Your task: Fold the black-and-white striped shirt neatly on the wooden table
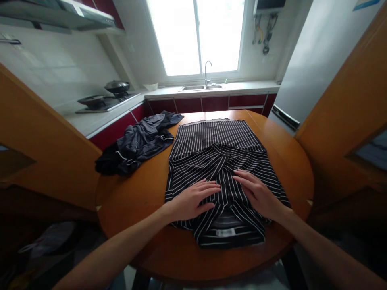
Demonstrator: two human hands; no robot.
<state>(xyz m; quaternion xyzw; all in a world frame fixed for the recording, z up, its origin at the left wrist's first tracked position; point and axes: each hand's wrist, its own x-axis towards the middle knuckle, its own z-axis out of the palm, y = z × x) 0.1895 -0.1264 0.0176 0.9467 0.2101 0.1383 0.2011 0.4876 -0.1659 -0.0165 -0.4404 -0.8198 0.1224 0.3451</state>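
A black shirt with white stripes [211,135] lies spread on the round wooden table, its collar toward me and a label showing inside the neck. Both sleeves are folded inward across the body, and the cuffs meet near the middle. My left hand [193,200] rests on or just over the left part of the shirt near the collar, fingers stretched out. On the other side, my right hand [256,192] is over the right part, its fingers extended and apart. Neither hand grips the cloth. Whether the palms press on it is hidden.
The round wooden table [142,197] carries a heap of dark clothes [142,141] at its left. Beyond it are a counter with a sink [195,87], and a stove with pans [117,86]. Orange-brown door panels [341,96] flank the table, and a fridge [314,52] stands right.
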